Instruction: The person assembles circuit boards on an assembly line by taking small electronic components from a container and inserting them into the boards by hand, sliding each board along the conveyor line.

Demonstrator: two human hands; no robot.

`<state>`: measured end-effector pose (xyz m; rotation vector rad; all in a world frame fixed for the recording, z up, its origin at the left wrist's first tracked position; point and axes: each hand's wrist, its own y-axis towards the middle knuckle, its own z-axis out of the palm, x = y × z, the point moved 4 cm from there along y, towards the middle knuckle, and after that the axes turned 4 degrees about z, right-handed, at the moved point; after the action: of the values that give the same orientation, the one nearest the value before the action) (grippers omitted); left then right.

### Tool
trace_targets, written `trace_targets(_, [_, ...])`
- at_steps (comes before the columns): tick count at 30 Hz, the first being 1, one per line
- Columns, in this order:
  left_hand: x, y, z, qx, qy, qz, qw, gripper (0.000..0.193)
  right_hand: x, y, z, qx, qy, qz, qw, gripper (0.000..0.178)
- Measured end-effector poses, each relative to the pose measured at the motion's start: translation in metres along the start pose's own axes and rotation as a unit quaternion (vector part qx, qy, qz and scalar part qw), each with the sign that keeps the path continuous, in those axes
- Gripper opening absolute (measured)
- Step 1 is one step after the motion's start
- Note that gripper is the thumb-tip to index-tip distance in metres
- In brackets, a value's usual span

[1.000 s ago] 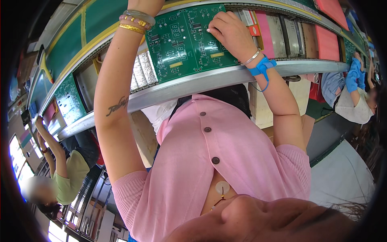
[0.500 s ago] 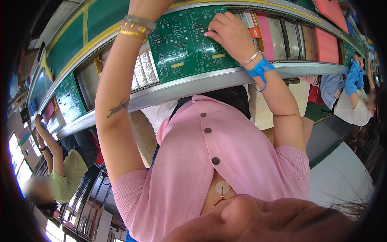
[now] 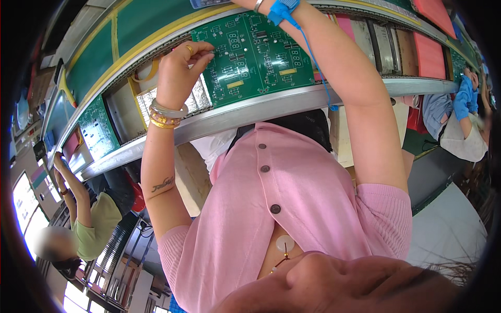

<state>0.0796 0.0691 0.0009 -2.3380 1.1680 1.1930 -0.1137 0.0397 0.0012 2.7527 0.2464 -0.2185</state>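
A green circuit board [image 3: 250, 68] with small parts and yellow blocks soldered or set on it lies across the metal rails in front of me. At its left edge is my left hand [image 3: 182, 70], thumb and forefinger pressed together close over the board; whatever is in the pinch is too small to make out. My right arm stretches across the board's right side to the top of the picture. Only the heel of my right hand [image 3: 244, 2] shows there, beside a blue bin [image 3: 209, 2]; its fingers are cut off by the picture's upper edge.
A metal rail [image 3: 219, 118] runs along my side of the line. Another green board [image 3: 96, 130] sits further left, and pink sheets [image 3: 427, 57] lie at the right. Co-workers sit at the far left [image 3: 99, 221] and far right [image 3: 462, 133]. A blue wrist cord [image 3: 315, 65] hangs from my right wrist.
My right hand has left the board and reached up and left, almost out of the picture. My left hand has come down from the upper edge to the board's left side, fingers pinched.
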Motion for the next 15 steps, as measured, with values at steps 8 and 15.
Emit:
trace_targets(8, [0.016, -0.008, 0.005, 0.0, -0.046, -0.027, 0.999, 0.013, -0.008, -0.012, -0.006, -0.062, 0.048, 0.016, 0.997, 0.017])
trace_targets(15, [0.012, 0.002, 0.011, 0.004, 0.094, 0.071, 0.993, 0.011, 0.005, -0.033, -0.049, -0.136, 0.236, 0.046, 0.961, 0.006])
